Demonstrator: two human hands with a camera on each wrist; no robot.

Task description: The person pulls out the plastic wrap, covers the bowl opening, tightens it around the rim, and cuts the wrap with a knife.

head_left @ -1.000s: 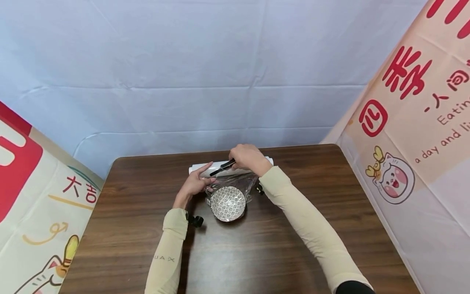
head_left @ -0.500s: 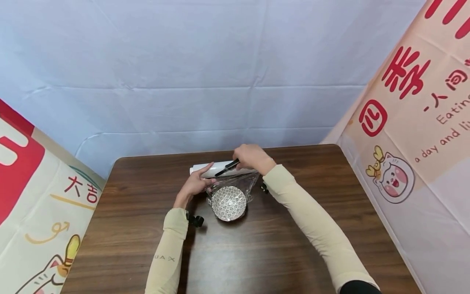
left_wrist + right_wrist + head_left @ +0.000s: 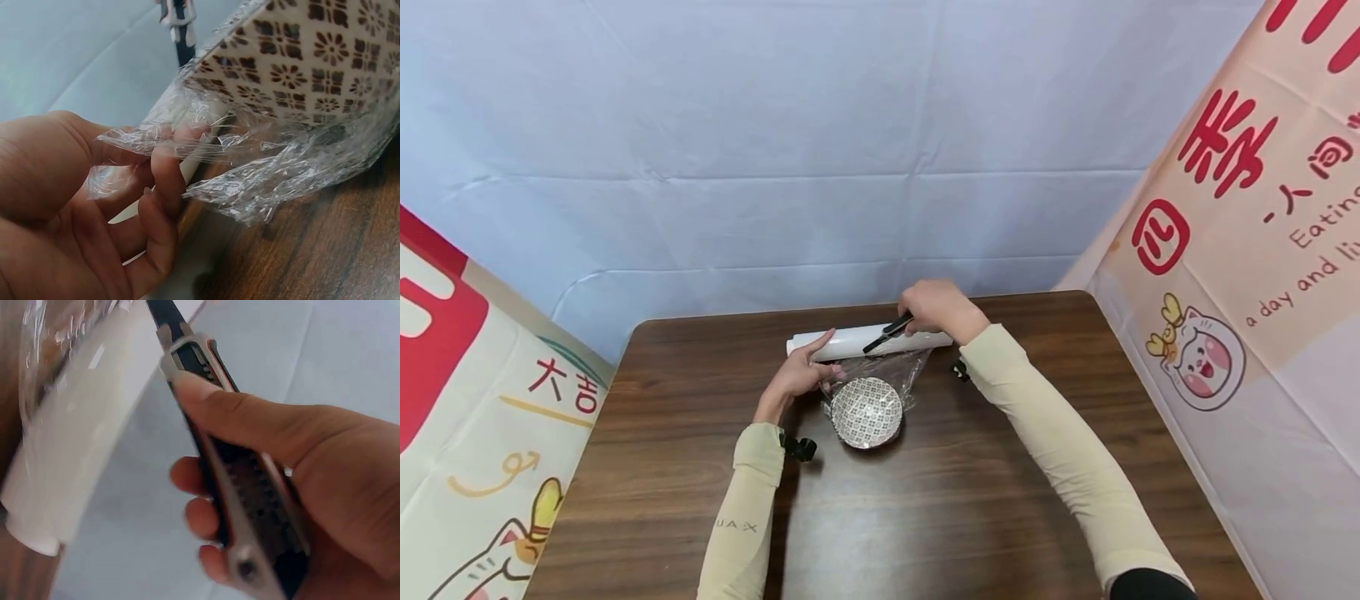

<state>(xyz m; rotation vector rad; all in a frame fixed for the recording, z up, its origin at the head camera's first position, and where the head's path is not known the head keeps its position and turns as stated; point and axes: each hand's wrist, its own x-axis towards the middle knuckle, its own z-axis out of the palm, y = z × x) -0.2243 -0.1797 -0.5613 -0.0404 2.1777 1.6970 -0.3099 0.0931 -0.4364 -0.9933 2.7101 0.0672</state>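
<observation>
A patterned bowl with clear film over it sits on the table. Behind it lies a white roll of cling film, from which crinkled film runs to the bowl. My left hand holds the roll's left end, thumb along the top and curled fingers in front among the loose film. My right hand grips a utility knife, thumb on its slider. Its dark blade is out and slants down left over the roll. Whether the blade touches the film, I cannot tell.
The brown wooden table ends just behind the roll, at a pale cloth backdrop. Printed cloth panels hang at both sides. A small black camera is strapped to the left wrist.
My right hand and the utility knife have moved right along the roll and slightly up, uncovering more of it. The left hand and the bowl stay almost in place.
</observation>
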